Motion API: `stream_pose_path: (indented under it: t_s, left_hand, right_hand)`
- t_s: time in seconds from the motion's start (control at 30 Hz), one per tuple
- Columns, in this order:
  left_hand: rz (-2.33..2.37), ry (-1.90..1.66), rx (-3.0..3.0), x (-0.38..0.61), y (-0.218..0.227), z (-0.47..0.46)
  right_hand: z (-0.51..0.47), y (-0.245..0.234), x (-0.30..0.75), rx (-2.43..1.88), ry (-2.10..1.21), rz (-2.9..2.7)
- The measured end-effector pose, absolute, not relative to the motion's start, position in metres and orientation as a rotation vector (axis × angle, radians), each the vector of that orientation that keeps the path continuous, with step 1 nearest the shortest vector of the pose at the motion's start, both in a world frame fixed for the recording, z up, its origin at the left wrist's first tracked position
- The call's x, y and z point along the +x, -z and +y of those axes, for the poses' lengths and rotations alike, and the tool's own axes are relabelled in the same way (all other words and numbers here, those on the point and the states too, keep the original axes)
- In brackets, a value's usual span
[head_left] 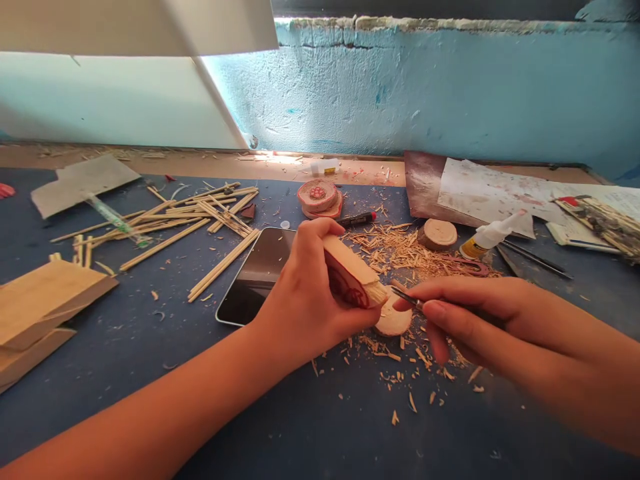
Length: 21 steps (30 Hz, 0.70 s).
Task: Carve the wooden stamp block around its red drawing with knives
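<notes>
My left hand [310, 300] is closed round a pale wooden piece [350, 270] with a red drawn pattern on its face, held tilted above the table. My right hand [465, 313] pinches a thin dark carving tool [406, 297], its tip against the lower edge of the wooden piece. Under them lies a round wooden slice [395, 321] among wood shavings [400, 248]. A phone [257, 275] with a dark screen lies flat just left of my left hand.
Thin wooden sticks [200, 217] lie scattered at the back left, cardboard pieces [40, 300] at the left edge. Carved round slices [319, 197], a marker [356, 219], another wood disc [437, 233], a glue bottle [487, 237] and papers [490, 190] sit toward the back and right, below a blue wall [425, 87].
</notes>
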<state>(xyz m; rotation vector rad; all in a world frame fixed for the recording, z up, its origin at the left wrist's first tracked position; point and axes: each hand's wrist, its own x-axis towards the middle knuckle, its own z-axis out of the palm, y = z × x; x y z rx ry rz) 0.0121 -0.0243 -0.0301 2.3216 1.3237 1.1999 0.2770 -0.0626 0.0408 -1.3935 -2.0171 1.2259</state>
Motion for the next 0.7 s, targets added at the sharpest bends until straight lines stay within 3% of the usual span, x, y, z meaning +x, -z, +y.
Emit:
stream_pose_path:
  t_s: [0.7]
  left_hand:
    - [1.348, -1.181, 2.230, 0.0144, 0.0317, -0.0238]
  right_hand:
    - [-0.0655, -0.0423, 0.2721, -1.408, -1.181, -2.065]
